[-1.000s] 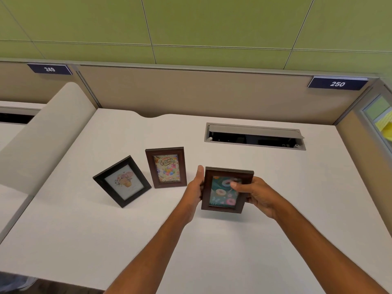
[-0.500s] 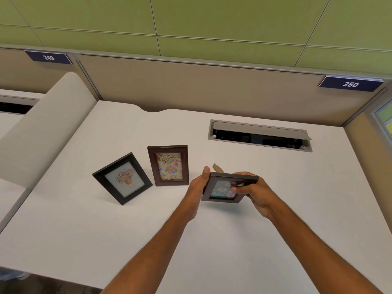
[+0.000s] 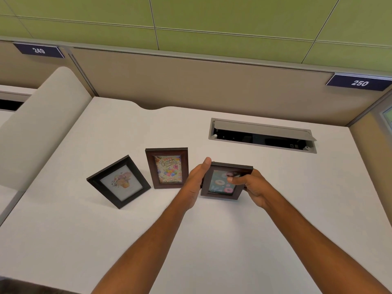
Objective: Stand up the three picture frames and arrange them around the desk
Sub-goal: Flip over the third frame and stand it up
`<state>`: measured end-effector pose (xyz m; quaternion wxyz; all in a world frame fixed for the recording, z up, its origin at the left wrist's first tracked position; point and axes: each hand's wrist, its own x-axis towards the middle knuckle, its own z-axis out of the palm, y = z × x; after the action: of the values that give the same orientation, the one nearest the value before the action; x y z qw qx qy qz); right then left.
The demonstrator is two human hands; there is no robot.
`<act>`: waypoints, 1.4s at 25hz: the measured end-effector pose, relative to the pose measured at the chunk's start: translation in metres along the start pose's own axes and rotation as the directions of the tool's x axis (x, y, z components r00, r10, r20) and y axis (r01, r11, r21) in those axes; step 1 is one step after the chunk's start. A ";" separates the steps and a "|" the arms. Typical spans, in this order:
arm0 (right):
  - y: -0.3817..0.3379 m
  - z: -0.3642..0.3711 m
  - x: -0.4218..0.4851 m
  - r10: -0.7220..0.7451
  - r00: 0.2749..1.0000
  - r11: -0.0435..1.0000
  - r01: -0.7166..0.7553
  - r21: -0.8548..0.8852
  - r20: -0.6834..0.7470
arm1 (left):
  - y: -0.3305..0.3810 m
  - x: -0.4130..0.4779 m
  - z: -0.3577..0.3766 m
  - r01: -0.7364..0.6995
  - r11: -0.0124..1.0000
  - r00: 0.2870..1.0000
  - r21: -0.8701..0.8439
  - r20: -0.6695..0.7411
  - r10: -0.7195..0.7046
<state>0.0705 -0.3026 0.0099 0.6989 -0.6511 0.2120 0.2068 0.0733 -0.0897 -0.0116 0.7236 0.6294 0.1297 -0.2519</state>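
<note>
Three picture frames are on the white desk (image 3: 275, 209). A black frame with a flower picture (image 3: 118, 181) stands tilted at the left. Right of it a brown frame with a birthday card (image 3: 167, 168) stands upright. A brown frame with a doughnut picture (image 3: 222, 183) is held between both hands at the desk's middle, leaning back with its lower edge near the desk. My left hand (image 3: 196, 179) grips its left side, thumb up along the edge. My right hand (image 3: 250, 185) grips its right side, thumb across the glass. Its back is hidden.
A grey cable hatch (image 3: 263, 135) lies open in the desk behind the hands. Beige partition walls close the back and right, with number signs 249 (image 3: 39, 50) and 250 (image 3: 359, 82). A rounded beige divider (image 3: 38, 124) borders the desk's left side.
The doughnut frame was upright, tipped nearly flat half a second ago with its stand showing behind, and now is raised steeper again. Both hands stayed on it. The other frames have not moved.
</note>
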 end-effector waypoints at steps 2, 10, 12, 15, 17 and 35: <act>-0.004 0.001 0.007 0.004 1.000 1.000 -0.004 -0.010 -0.006 | 0.003 0.006 -0.001 0.019 1.000 1.000 -0.023 0.006 -0.019; -0.006 0.003 0.028 0.028 0.999 1.000 -0.029 -0.008 -0.046 | 0.007 0.027 -0.001 0.062 0.997 0.998 -0.035 -0.013 -0.062; -0.005 0.001 0.033 0.040 0.998 0.999 -0.040 0.000 -0.053 | 0.008 0.030 -0.001 0.077 0.997 0.997 -0.021 -0.025 -0.078; -0.002 0.001 0.038 0.059 0.996 0.998 -0.059 0.007 -0.062 | 0.011 0.031 0.000 0.091 0.996 0.995 -0.025 -0.045 -0.092; 0.000 0.001 0.041 0.070 0.995 0.998 -0.069 0.011 -0.070 | 0.013 0.032 0.000 0.092 0.995 0.995 -0.024 -0.044 -0.093; 0.015 -0.012 0.027 0.050 0.993 0.999 -0.049 0.004 -0.110 | -0.011 -0.016 0.017 0.050 0.999 0.967 -0.002 -0.250 -0.049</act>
<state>0.0840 -0.3132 -0.0182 0.6810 -0.6558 0.2665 0.1876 0.0516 -0.1038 -0.0096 0.6936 0.6543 0.2348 -0.1888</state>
